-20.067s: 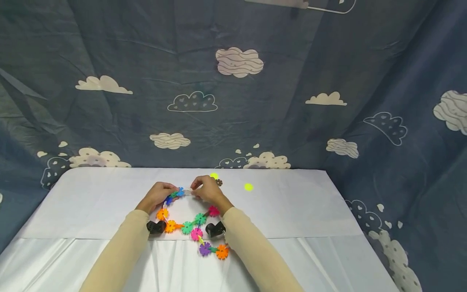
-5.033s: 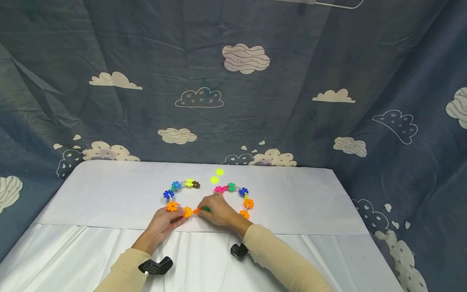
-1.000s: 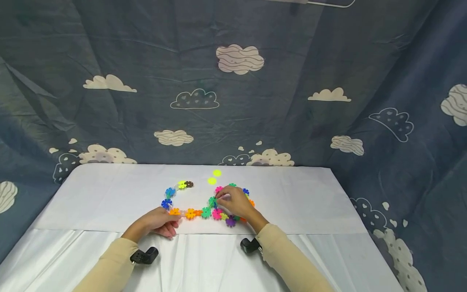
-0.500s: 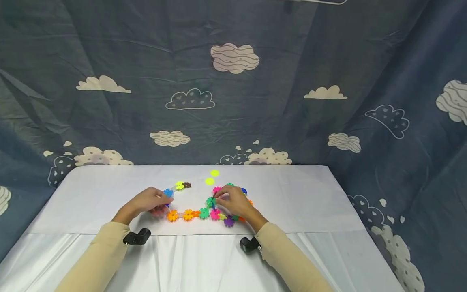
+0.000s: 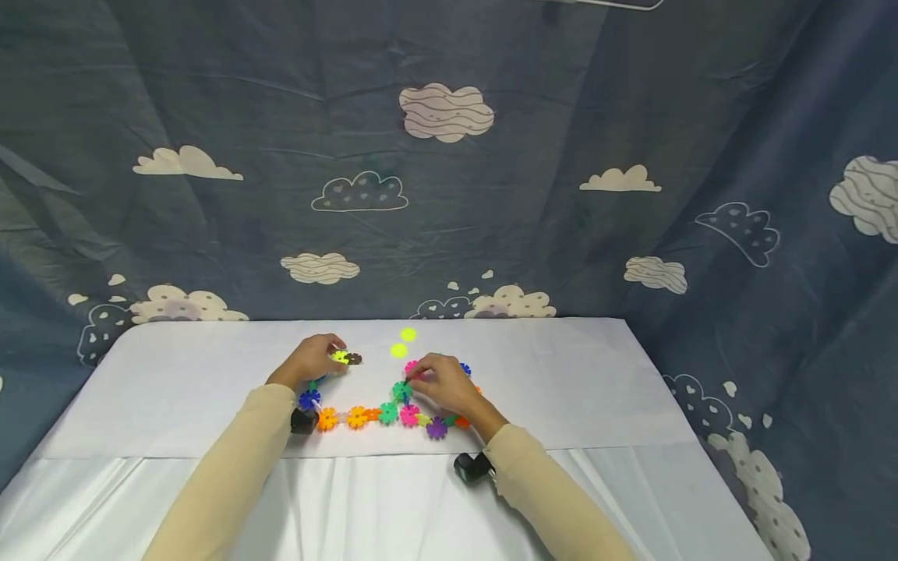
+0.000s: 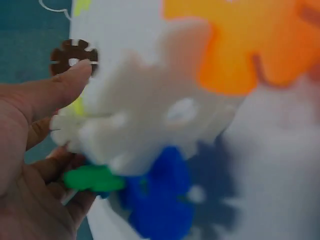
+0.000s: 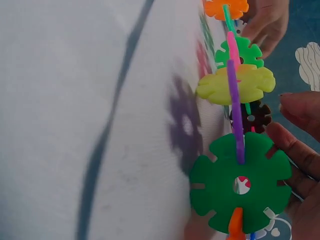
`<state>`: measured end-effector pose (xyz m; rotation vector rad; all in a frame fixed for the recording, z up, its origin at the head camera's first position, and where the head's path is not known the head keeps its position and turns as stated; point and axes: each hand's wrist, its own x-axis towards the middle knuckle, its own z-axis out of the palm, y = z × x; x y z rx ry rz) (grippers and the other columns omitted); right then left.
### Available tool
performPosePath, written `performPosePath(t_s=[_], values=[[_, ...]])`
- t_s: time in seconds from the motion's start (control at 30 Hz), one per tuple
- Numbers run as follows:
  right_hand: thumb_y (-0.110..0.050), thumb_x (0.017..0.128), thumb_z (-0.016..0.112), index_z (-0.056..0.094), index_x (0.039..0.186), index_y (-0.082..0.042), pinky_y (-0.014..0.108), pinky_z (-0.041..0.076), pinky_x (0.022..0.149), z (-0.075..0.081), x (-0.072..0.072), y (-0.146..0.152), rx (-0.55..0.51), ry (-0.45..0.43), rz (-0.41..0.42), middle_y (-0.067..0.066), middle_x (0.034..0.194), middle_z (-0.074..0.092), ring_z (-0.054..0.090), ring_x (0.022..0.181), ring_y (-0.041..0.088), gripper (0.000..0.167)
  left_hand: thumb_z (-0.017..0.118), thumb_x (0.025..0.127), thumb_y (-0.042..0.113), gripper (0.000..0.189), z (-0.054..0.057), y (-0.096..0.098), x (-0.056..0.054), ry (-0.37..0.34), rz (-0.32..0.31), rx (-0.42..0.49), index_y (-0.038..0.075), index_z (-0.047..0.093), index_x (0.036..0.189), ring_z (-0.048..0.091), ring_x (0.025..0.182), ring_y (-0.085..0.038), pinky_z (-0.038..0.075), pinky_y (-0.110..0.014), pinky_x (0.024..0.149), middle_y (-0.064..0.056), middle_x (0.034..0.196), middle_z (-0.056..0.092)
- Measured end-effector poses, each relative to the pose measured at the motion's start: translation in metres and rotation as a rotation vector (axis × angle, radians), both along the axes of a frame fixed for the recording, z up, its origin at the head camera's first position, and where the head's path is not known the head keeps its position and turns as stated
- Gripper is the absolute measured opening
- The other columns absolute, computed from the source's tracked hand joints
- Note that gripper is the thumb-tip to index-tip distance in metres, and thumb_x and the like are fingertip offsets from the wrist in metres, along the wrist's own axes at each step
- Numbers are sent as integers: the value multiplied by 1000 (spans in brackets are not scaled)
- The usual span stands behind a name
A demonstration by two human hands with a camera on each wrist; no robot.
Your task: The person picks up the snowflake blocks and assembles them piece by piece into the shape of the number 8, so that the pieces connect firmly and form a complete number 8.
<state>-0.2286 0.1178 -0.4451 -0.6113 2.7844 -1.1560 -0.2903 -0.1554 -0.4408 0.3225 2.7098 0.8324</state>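
A chain of interlocking plastic flower discs (image 5: 357, 418) lies on the white table, with one curved arm on the left and a loop at right. My left hand (image 5: 309, 362) holds the chain's upper left end, beside a yellow disc (image 5: 340, 357) and a brown disc (image 5: 355, 359). In the left wrist view, its thumb lies by the brown disc (image 6: 75, 57), with white, green and blue discs close by. My right hand (image 5: 445, 382) pinches a dark brown disc (image 7: 256, 117) next to a green disc (image 5: 401, 391). That hand hides part of the loop.
Two round neon-yellow dots (image 5: 398, 351) lie on the white table (image 5: 561, 389) behind the chain. A dark curtain (image 5: 449, 234) with cloud prints hangs along the back and right. Black wrist cameras (image 5: 471, 467) sit at both sleeves.
My left hand has moved from the orange discs up along the left arm of the chain to its yellow and brown end. The right hand has stayed by the green disc.
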Motion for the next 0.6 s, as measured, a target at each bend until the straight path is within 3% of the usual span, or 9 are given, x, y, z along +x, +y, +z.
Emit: performPosePath(t_s=[0.07,0.27,0.37,0.5,0.6], values=[[-13,88,70,73,96,-9,40,46,96,2,-2,-1,7,-10,-6,2,99,67,60,102,21,9,73,86,16,34,0,3,0,-26,15,-7,0,62,114,55,99,-31,45,-47,92,-17,106,60],[-12,87,72,73,94,-9,39,47,95,9,-12,-2,25,-4,-26,2,98,67,60,98,21,8,70,88,16,32,-1,3,1,-15,23,17,0,61,114,51,88,-27,45,-43,81,-14,96,56],[-11,87,72,73,97,-7,39,48,93,12,-21,-2,35,-1,-32,4,100,67,61,99,24,11,70,88,18,34,-2,1,1,-12,46,50,2,59,117,51,88,-26,45,-40,78,-15,99,57],[-12,87,71,73,98,-6,40,48,91,17,-36,-3,67,-4,-32,6,101,68,60,100,26,12,71,88,15,36,-4,-1,0,-30,90,153,3,57,119,59,84,-23,49,-35,74,-17,106,61],[-13,87,72,73,98,-7,38,48,90,18,-50,-7,103,-31,-38,4,98,67,59,96,23,12,68,89,9,34,-4,-1,0,-43,86,260,3,57,120,62,73,-21,51,-32,66,-16,96,64]])
